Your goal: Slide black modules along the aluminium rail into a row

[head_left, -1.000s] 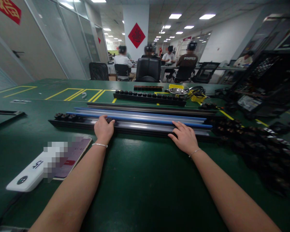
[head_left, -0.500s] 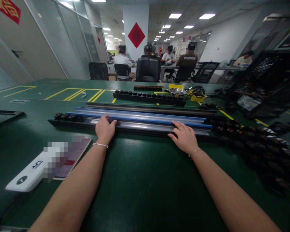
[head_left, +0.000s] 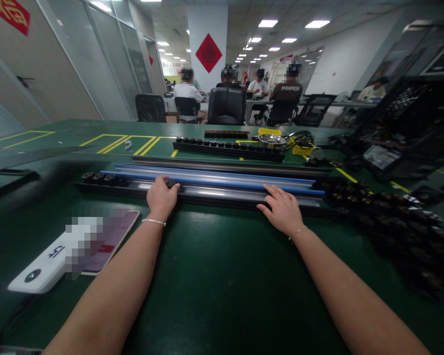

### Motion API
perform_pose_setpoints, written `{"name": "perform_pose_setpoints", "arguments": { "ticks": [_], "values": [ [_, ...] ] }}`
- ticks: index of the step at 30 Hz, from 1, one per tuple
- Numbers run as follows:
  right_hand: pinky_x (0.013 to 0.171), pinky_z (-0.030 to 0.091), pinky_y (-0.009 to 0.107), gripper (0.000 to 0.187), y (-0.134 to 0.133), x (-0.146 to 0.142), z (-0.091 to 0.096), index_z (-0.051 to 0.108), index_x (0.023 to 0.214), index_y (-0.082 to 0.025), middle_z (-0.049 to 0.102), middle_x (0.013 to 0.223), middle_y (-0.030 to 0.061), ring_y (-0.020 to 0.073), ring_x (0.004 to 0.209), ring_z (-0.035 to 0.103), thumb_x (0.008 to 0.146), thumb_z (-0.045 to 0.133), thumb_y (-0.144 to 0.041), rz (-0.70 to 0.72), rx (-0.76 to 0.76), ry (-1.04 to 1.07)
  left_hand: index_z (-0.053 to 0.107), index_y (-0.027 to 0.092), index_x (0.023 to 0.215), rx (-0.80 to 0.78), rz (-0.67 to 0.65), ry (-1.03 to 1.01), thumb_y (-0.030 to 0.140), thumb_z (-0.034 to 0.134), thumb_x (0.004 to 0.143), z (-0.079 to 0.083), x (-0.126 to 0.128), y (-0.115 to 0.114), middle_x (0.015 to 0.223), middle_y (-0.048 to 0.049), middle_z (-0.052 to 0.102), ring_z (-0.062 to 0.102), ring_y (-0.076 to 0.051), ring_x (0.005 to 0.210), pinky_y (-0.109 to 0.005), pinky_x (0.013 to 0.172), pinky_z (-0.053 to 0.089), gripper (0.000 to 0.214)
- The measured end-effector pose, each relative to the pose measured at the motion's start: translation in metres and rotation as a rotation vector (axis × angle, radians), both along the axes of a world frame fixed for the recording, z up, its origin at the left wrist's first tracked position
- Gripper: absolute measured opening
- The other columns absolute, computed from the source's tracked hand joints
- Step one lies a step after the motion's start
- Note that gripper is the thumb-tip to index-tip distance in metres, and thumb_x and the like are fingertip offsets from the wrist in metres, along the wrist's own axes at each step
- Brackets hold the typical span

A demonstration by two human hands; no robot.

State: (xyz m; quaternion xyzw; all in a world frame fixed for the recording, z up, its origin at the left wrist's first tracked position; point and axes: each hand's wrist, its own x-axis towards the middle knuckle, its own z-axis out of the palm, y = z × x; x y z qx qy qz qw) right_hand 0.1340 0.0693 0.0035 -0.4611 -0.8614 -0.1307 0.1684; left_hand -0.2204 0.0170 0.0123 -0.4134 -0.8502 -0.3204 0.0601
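A long black rail (head_left: 222, 201) with a shiny clear inner face lies across the table in front of me. At its left part my left hand (head_left: 162, 198) is closed, thumb and fingers on a small black block (head_left: 173, 184) at the rail. Several similar black blocks (head_left: 102, 178) sit at the rail's left end. My right hand (head_left: 282, 208) grips across the right part of the rail, thumb at the near edge and fingers over the far edge. Just behind lie clear strips with blue edges (head_left: 214, 178), near the right fingertips.
Behind the strips lie another dark rail (head_left: 229, 167) and a black rail filled with blocks (head_left: 229, 150). A heap of black parts (head_left: 399, 231) is at right, a metal bowl (head_left: 272, 140) at the back. A phone (head_left: 114, 241) and white device (head_left: 40, 271) lie at left.
A blurred dark flat shape has come in at the left edge, over the table. My left hand and the small block have shifted very slightly right. My right hand stays in place.
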Motion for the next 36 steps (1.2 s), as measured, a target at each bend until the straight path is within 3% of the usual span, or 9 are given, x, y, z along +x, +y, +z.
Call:
{"name": "perform_pose_setpoints", "arguments": {
  "ticks": [36],
  "values": [
    [0.095, 0.035, 0.046, 0.035, -0.0001, 0.0003, -0.0005, 0.065, 0.083, -0.022, 0.046, 0.143, 0.0047, 0.0273, 0.128, 0.04, 0.09, 0.041, -0.047, -0.012, 0.011, -0.012, 0.052, 0.02, 0.114, -0.019, -0.046, 0.044, 0.046, 0.059, 0.077, 0.0, 0.0072, 0.0018, 0.109, -0.0113, 0.068, 0.063, -0.029, 0.1, -0.039, 0.083, 0.046, 0.046]
  ]
}}
